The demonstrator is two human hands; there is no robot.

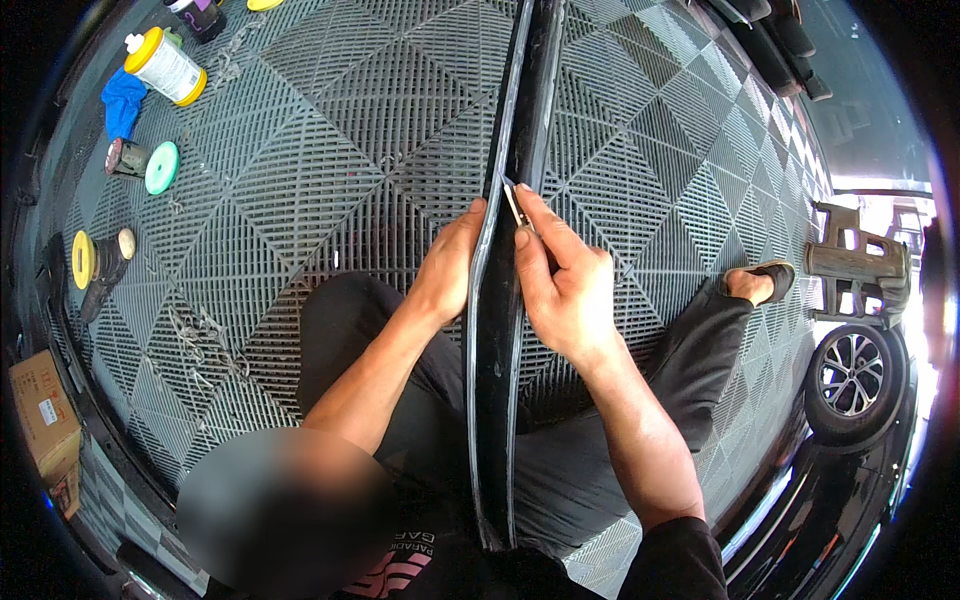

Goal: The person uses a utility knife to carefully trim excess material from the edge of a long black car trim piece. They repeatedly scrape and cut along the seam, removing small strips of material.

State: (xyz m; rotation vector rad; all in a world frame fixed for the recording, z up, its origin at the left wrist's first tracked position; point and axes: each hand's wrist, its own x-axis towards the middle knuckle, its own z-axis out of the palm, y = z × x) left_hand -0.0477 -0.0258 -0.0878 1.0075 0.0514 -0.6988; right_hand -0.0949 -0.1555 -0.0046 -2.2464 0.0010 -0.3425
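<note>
A long black panel edge [492,400] with pale lines along its sides runs upright through the middle of the view, between my legs. My right hand [570,270] is closed around a slim, light-coloured utility knife [517,206]; its tip meets the left border of the panel edge. Thumb and index finger pinch the knife, with the other fingers curled beneath. Against the panel's left side lies my left hand [447,265], its visible finger stretched upward along the surface. The panel hides part of that hand's other fingers.
Grey slatted tiles [350,130] cover the floor. At left are a yellow-and-white bottle [165,67], a blue cloth [122,102], a round green pad [162,167], a polishing tool with a yellow disc [84,260] and a cardboard box [45,415]. A brown stool [858,262] and car wheel [851,372] stand right.
</note>
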